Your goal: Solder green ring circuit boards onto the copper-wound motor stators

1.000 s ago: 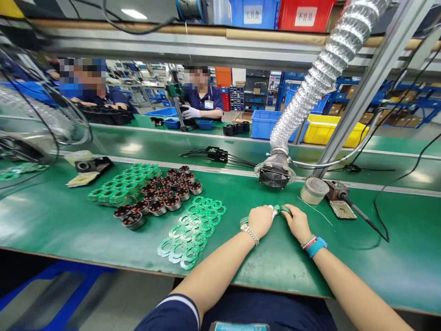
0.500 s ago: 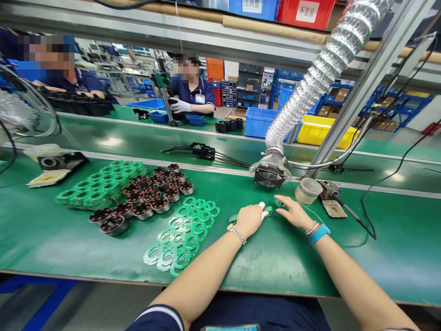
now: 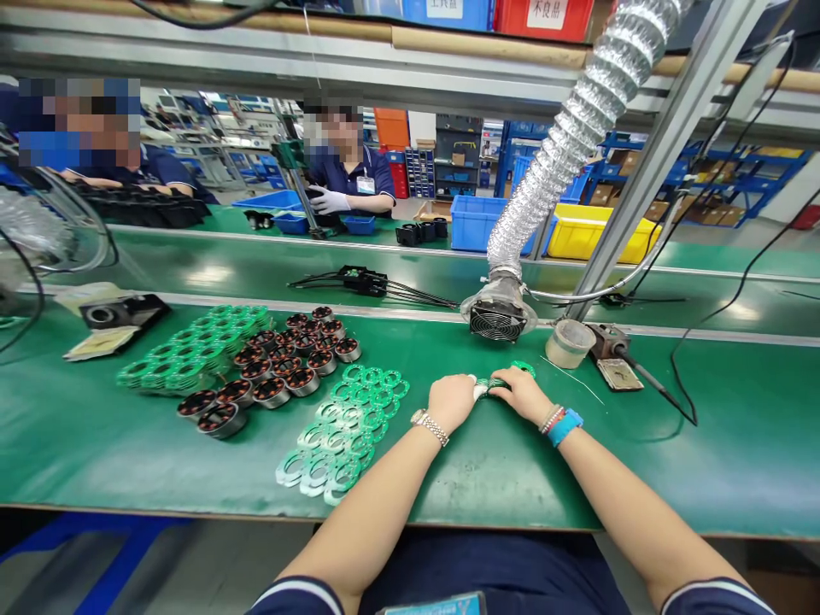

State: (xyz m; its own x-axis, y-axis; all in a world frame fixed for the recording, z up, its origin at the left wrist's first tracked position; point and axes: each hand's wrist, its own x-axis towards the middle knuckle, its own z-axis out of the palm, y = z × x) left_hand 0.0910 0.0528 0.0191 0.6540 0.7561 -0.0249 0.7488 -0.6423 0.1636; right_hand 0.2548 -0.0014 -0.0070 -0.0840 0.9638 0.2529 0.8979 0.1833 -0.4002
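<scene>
My left hand (image 3: 452,401), with white covers on its thumb and a finger, is closed around a small stack of green circuit boards (image 3: 485,386). My right hand (image 3: 524,395) pinches the right end of the same stack, its fingertips close to the left thumb. Most of the stack is hidden by the hands. Just beyond the right fingers a loose green board (image 3: 524,367) shows on the green bench. Left of my hands, flat rows of ring-shaped green circuit boards (image 3: 349,416) are laid out, overlapping.
Copper-wound motor stators (image 3: 270,392) and thicker piles of green boards (image 3: 185,353) stand at the left. A fan on a foil duct (image 3: 498,319) hangs ahead. Right of it are a round tub (image 3: 569,345), thin wire and a soldering iron stand (image 3: 608,342). Co-workers sit across the bench.
My right hand has moved left and closed on the stack; it was open and apart before. A loose board now lies beyond its fingers. The whole view has shifted slightly.
</scene>
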